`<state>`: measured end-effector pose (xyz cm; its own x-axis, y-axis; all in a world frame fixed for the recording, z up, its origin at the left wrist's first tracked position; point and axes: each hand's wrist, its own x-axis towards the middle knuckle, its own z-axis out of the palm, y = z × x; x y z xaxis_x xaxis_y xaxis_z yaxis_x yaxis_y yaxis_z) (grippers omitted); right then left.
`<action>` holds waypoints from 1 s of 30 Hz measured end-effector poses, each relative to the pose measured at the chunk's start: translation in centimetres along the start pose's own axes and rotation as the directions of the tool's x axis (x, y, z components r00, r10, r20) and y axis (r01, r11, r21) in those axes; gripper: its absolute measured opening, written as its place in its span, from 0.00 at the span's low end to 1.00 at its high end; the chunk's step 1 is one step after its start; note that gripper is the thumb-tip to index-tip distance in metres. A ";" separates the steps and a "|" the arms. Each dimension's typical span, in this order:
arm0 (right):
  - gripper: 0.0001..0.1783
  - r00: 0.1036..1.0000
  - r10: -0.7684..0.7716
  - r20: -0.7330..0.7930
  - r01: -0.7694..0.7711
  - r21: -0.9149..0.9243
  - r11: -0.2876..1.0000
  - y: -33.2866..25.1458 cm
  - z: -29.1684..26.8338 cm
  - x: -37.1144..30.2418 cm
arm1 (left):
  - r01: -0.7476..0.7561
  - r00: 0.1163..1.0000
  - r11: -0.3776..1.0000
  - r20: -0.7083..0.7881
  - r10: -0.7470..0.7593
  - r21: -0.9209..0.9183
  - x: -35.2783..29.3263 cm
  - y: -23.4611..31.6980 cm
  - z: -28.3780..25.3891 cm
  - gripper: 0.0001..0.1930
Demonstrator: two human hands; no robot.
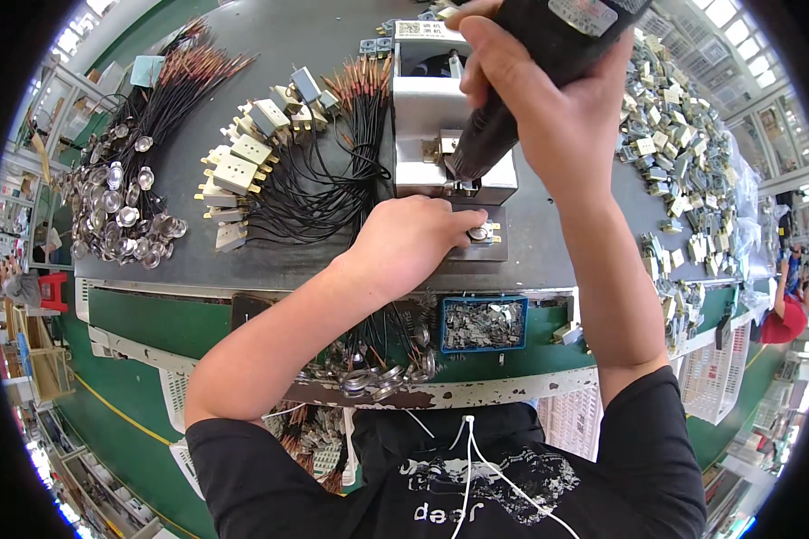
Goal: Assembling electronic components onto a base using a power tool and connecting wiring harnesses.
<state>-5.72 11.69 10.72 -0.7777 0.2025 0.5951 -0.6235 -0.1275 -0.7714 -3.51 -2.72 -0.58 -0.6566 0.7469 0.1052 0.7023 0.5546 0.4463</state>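
Observation:
My right hand (548,112) is wrapped round a black power screwdriver (566,40). It is tilted, its tapered nose reaching down to the front of a silver metal fixture (427,112). A small cream-and-metal block (447,142) sits in the fixture beside the nose; the tip's exact contact is hard to see. Just in front of the fixture, my left hand (413,241) is closed, thumb and forefinger at a small silver part with brass tabs (485,233) on a flat metal plate (485,251). My other left fingers are curled out of sight.
Black wires (288,198) with cream terminal blocks (238,171) lie left of the fixture. Farther left are wires with round silver caps (117,198). Many loose blocks (670,135) cover the right side. A blue tray (484,323) of metal pieces sits at the near edge.

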 end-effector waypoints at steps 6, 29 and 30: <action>0.23 0.994 0.078 0.082 -0.065 -0.156 0.986 -1.2 -2.6 -2.3 | 0.011 0.999 1.000 -0.043 -0.012 -0.022 -0.8 -0.6 0.9 0.16; 0.07 0.994 -0.060 0.091 0.074 -0.155 0.985 -0.6 -5.6 -4.0 | 0.048 0.988 0.999 0.150 -0.043 -0.026 0.6 0.0 -1.3 0.15; 0.07 0.995 -0.059 0.084 0.073 -0.166 0.983 -0.5 -5.6 -4.1 | 0.050 0.988 0.998 0.149 -0.045 -0.029 0.6 0.0 -1.3 0.15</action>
<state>-1.78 16.34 7.41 -0.7433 0.1276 0.6567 -0.6564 0.0504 -0.7528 -4.26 -2.73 0.63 -0.6392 0.7675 -0.0483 0.6605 0.5801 0.4767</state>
